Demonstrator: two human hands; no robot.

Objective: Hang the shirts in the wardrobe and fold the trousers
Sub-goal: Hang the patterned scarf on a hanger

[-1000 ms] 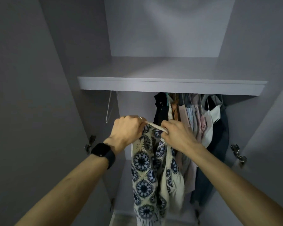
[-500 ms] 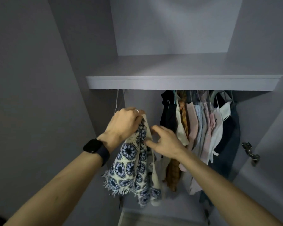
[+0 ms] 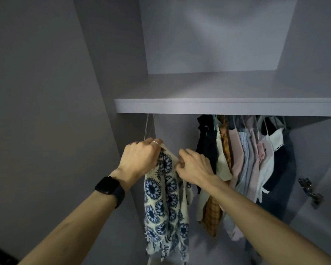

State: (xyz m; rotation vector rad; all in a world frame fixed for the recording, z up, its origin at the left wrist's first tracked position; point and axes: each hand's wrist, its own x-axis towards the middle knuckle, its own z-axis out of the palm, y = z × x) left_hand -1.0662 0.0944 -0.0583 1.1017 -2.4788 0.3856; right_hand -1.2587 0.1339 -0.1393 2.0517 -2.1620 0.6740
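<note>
Single head view, close, facing into the wardrobe (image 3: 214, 109)

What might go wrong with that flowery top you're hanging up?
The top is bunched under the left hand, so it may slide off the hanger once released. The hanger's hook is hidden behind the shelf, so it might not sit on a rail.

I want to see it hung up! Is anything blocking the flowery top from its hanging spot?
Nothing visible is. The flowery top, held at its top by the left hand, hangs in the open gap left of the other clothes. The rail itself is hidden behind the shelf.
</note>
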